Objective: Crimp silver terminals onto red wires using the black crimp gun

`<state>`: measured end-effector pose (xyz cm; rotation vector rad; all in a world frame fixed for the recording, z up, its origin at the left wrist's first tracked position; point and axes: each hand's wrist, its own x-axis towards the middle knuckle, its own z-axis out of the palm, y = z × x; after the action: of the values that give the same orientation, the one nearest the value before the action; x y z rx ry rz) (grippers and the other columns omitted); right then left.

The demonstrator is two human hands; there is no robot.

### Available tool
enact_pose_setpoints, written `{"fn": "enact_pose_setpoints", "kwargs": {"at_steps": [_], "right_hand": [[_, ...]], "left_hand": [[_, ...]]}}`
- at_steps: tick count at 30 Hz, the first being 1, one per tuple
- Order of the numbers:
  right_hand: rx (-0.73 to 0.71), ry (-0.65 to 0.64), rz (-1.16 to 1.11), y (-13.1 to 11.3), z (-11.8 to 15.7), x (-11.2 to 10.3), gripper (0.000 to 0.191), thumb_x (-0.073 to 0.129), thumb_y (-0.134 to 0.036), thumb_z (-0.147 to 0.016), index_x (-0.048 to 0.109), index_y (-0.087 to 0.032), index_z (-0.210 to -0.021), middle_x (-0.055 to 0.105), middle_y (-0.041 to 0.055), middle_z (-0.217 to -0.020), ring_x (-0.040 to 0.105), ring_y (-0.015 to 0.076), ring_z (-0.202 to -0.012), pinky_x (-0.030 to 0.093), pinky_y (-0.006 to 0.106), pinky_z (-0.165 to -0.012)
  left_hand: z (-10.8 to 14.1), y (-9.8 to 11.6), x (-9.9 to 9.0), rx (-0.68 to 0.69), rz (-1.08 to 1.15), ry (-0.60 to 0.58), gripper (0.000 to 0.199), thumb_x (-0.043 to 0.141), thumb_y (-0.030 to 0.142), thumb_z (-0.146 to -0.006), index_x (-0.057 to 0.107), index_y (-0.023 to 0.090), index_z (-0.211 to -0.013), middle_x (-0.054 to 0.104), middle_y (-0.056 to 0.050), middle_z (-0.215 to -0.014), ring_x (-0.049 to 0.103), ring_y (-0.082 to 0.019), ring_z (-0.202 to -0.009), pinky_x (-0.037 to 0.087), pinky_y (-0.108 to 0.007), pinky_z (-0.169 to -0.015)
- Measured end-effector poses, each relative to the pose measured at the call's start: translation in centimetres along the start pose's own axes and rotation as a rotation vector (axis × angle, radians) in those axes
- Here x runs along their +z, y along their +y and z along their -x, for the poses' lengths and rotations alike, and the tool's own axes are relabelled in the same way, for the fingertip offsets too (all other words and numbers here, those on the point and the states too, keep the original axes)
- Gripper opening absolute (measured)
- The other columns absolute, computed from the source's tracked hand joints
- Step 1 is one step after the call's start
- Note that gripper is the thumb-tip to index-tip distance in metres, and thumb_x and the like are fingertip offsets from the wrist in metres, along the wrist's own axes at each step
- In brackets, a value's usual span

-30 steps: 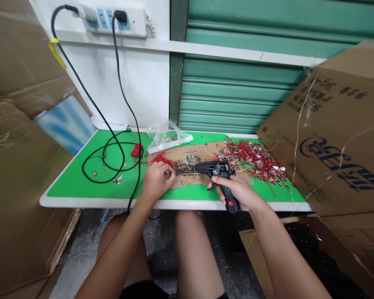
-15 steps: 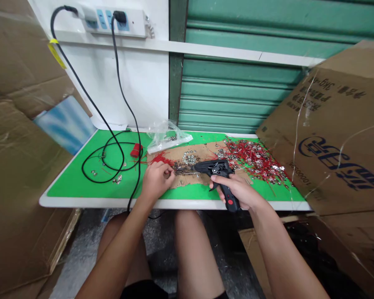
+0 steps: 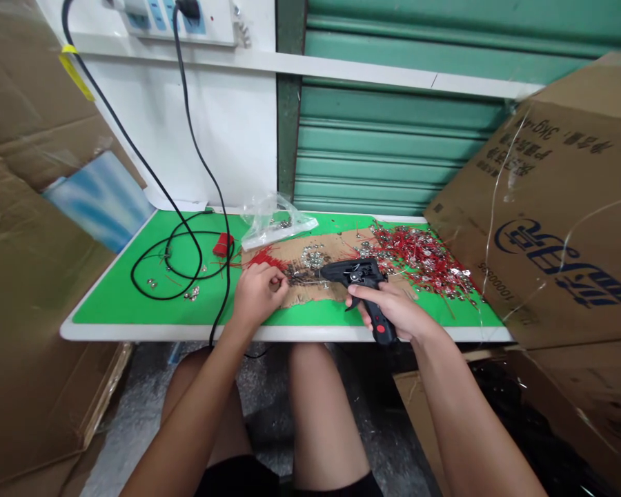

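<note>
One gun-shaped tool (image 3: 363, 273): right hand (image 3: 398, 310) grasps, likely for aiming
Left hand (image 3: 255, 293): grip unclear
Cardboard (image 3: 306, 294): likely shields tabletop (image 3: 108, 304)

Trigger gun (image 3: 367, 276): black, red dot on the grip. Tabletop (image 3: 150, 310): bright green, white edge. Cardboard mat (image 3: 310, 295): tan, blotched blackish toward the middle. Strands (image 3: 265, 258): red. Small metal pieces (image 3: 313, 257): shiny silver. Mixed pile (image 3: 424, 259): red flecked with silver. Bundle (image 3: 222, 244): solid red. Cables: black; yellow tag (image 3: 77, 72) on one. Sheet (image 3: 103, 197): blue and white, soft streaks. Socket strip (image 3: 220, 26): white, pale-blue outlets. Shutter (image 3: 367, 141): green, horizontal ribs. Right-hand carton (image 3: 559, 207): brown, dark-blue logo, blackish print. Shorts (image 3: 238, 476): black.
</note>
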<state>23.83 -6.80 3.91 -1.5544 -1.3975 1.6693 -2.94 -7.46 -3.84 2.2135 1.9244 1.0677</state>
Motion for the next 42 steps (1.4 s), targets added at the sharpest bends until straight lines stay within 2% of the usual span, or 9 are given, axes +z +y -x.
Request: {"fn": "enact_pose_setpoints", "kwargs": {"at_steps": [10,16,21,32,37,39,42], "right_hand": [[-0.03,-0.034,-0.043,0.0,0.0,0.0,0.046,0.083,-0.057,-0.068,0.075,-0.014,-0.081,0.053,-0.0023,-0.044,0.047,0.01,-0.037,0.033,0.02,-0.034],[0.0,-0.007,-0.049,0.3,-0.3,-0.1,0.046,0.084,-0.059,-0.066,0.071,-0.015,-0.073,0.054,-0.0011,-0.044,0.048,0.0105,-0.036,0.033,0.02,-0.034],[-0.012,-0.044,-0.072,0.6,-0.4,-0.2,0.048,0.084,-0.058,-0.067,0.076,-0.014,-0.083,0.055,-0.0015,-0.044,0.048,0.0103,-0.036,0.033,0.02,-0.034],[-0.02,-0.078,-0.223,2.5,-1.1,-0.5,0.048,0.084,-0.057,-0.07,0.077,-0.012,-0.084,0.053,-0.0017,-0.044,0.045,0.009,-0.036,0.031,0.019,-0.034],[-0.035,-0.138,-0.349,3.6,-1.5,-1.1,0.044,0.08,-0.054,-0.078,0.077,-0.012,-0.087,0.052,-0.0016,-0.043,0.043,0.0085,-0.035,0.031,0.018,-0.034],[-0.065,-0.168,-0.467,3.9,-1.7,-1.4,0.037,0.08,-0.048,-0.08,0.076,-0.013,-0.089,0.056,-0.0011,-0.049,0.041,0.0075,-0.037,0.033,0.018,-0.034],[-0.152,-0.158,-0.664,4.2,-1.9,-1.9,0.03,0.08,-0.035,-0.08,0.076,-0.015,-0.101,0.071,0.0039,-0.077,0.039,0.0047,-0.04,0.035,0.017,-0.034]], "left_hand": [[-0.2,0.1,-0.3,-0.004,-0.013,-0.024,0.012,0.064,0.023,-0.088,0.068,0.021,-0.077,0.066,-0.003,-0.077,0.057,-0.021,-0.08,0.044,-0.035,-0.08],[-0.2,0.2,-0.2,-0.016,-0.013,-0.018,0.012,0.064,0.023,-0.087,0.068,0.021,-0.077,0.068,-0.004,-0.081,0.058,-0.022,-0.082,0.044,-0.036,-0.081],[-0.1,0.1,-0.2,-0.013,-0.011,-0.03,0.012,0.064,0.024,-0.088,0.068,0.02,-0.078,0.068,-0.004,-0.081,0.058,-0.021,-0.081,0.044,-0.035,-0.081],[-0.2,-0.1,-0.1,-0.004,-0.01,-0.042,0.011,0.064,0.024,-0.088,0.068,0.02,-0.079,0.066,-0.004,-0.077,0.058,-0.021,-0.08,0.044,-0.034,-0.081],[-0.1,0.0,-0.1,0.003,-0.009,-0.025,0.011,0.064,0.024,-0.089,0.068,0.02,-0.08,0.068,-0.004,-0.081,0.06,-0.021,-0.083,0.044,-0.035,-0.082],[0.0,0.1,0.0,0.0,-0.016,-0.019,0.011,0.065,0.023,-0.089,0.068,0.021,-0.079,0.069,-0.004,-0.081,0.06,-0.022,-0.084,0.044,-0.036,-0.081],[0.1,0.2,0.0,-0.004,-0.021,-0.013,0.011,0.065,0.022,-0.088,0.067,0.021,-0.077,0.068,-0.003,-0.08,0.06,-0.022,-0.083,0.043,-0.036,-0.08]]}}
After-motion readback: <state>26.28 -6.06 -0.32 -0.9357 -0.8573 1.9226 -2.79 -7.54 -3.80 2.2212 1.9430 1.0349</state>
